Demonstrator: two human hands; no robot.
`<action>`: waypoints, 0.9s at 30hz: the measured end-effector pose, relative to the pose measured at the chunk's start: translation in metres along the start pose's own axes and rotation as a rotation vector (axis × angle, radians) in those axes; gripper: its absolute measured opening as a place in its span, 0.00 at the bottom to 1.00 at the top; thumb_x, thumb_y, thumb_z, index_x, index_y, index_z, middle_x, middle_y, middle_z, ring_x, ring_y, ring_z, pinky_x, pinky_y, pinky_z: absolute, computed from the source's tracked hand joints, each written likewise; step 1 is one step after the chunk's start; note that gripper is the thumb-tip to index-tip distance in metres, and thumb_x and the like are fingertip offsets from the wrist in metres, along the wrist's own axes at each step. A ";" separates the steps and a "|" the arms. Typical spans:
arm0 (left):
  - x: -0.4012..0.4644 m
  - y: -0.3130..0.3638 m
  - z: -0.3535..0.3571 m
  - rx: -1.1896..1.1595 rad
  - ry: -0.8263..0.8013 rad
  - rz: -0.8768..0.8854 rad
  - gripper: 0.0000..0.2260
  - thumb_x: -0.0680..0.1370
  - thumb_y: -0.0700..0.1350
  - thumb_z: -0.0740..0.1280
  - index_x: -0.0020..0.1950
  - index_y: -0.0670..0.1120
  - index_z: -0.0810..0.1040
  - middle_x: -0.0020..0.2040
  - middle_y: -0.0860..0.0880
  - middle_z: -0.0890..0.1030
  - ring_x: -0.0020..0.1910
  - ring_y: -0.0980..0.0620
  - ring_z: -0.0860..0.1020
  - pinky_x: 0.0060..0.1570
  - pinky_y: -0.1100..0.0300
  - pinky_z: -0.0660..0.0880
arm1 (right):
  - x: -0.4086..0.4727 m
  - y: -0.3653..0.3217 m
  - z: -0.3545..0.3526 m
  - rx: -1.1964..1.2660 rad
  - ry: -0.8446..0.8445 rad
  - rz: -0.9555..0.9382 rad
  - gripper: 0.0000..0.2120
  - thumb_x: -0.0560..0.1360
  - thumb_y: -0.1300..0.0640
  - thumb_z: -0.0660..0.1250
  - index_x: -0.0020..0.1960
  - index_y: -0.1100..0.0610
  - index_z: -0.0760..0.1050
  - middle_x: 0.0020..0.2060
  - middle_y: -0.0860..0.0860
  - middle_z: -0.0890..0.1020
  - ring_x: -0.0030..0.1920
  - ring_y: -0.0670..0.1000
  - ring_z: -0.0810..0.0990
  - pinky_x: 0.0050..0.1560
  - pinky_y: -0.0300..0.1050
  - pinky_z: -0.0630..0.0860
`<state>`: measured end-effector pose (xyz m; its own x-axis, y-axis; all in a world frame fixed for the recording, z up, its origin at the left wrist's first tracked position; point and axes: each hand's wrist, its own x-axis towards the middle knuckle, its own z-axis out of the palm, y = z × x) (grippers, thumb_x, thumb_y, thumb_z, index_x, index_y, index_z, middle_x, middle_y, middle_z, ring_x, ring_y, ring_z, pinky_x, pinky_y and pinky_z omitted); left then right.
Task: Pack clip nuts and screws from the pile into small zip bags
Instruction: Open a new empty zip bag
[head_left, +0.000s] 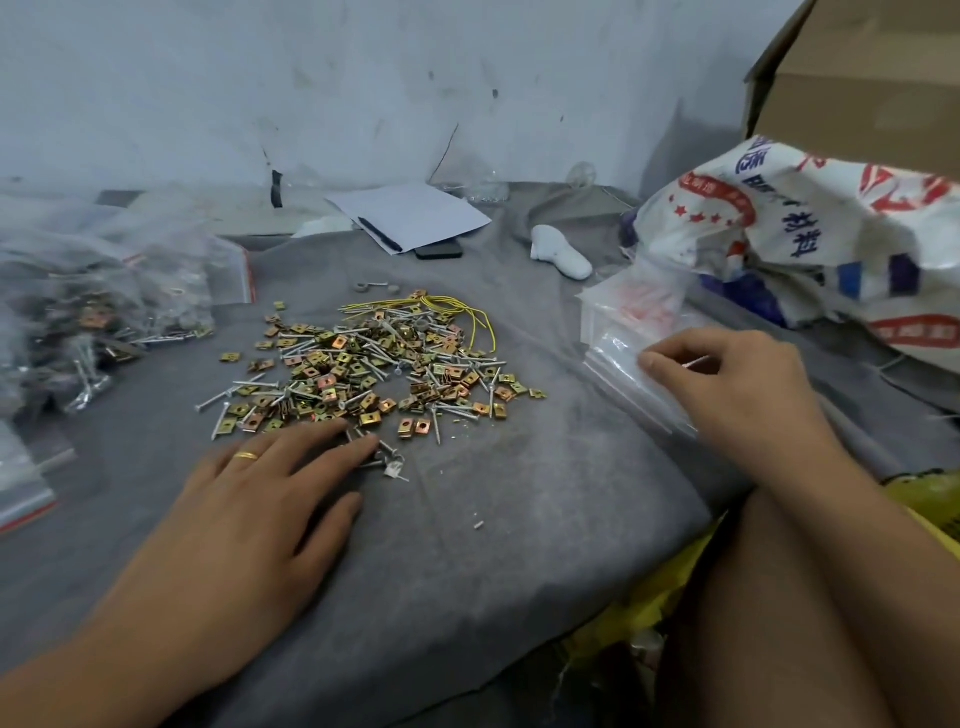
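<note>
A: Grey cloth (519, 519) over the work surface, scuffed white wall (363, 78) behind. What are the hands doing?

B: The left hand (260, 499) lies flat on the cloth, fingers straight, fingertips (363, 444) resting on a few loose screws (384, 460) at the near edge of the pile (374, 364). It grips nothing. The right hand (737, 389) rests on a stack of empty zip bags (639, 332); its fingers are curled and seem to pinch the top bag, and a thin silver pin, perhaps a screw, pokes out between them. I can't tell that for certain.

A: So which step?

B: I'd judge it's the start of a fresh bag: the right hand peeling one off the stack while the left gathers a portion. Next calls for separating a single slippery bag, opening its mouth, then carrying nuts and screws across from the left hand.

A: And the hardware?

B: Just beyond the left fingertips, well left of the right hand: small square brass-coloured clip nuts with a centre hole, mixed with long silver screws, spread thin. Yellow wires (467, 312) loop at the far side. Filled bags (104, 312) are heaped beyond the left hand; a printed woven sack (831, 234) and a cardboard box (857, 78) sit beyond the right.
</note>
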<state>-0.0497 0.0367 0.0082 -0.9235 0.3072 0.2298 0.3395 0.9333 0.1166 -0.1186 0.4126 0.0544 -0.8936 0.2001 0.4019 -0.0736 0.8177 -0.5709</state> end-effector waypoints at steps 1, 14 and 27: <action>0.000 0.000 0.000 0.000 -0.001 -0.002 0.25 0.81 0.61 0.52 0.75 0.58 0.74 0.73 0.55 0.75 0.70 0.48 0.76 0.65 0.43 0.74 | -0.001 -0.002 0.001 0.009 0.003 -0.023 0.06 0.75 0.44 0.76 0.39 0.37 0.83 0.38 0.25 0.80 0.42 0.31 0.79 0.39 0.32 0.70; 0.000 0.006 -0.007 -0.057 0.089 -0.012 0.25 0.81 0.62 0.52 0.74 0.58 0.76 0.72 0.55 0.75 0.69 0.49 0.76 0.66 0.47 0.72 | -0.006 -0.042 0.015 1.241 -0.094 -0.033 0.04 0.75 0.56 0.75 0.50 0.52 0.86 0.42 0.50 0.86 0.41 0.45 0.83 0.44 0.38 0.82; 0.013 0.006 -0.027 -1.298 0.381 -0.219 0.05 0.74 0.45 0.77 0.44 0.46 0.83 0.44 0.39 0.84 0.39 0.42 0.81 0.34 0.57 0.77 | -0.048 -0.133 0.133 1.151 -0.600 -0.066 0.08 0.78 0.54 0.73 0.54 0.57 0.83 0.48 0.58 0.86 0.49 0.57 0.84 0.49 0.53 0.82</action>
<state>-0.0551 0.0411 0.0380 -0.9453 -0.0893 0.3138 0.3105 0.0482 0.9493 -0.1247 0.2221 0.0153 -0.9091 -0.3387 0.2425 -0.1929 -0.1737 -0.9657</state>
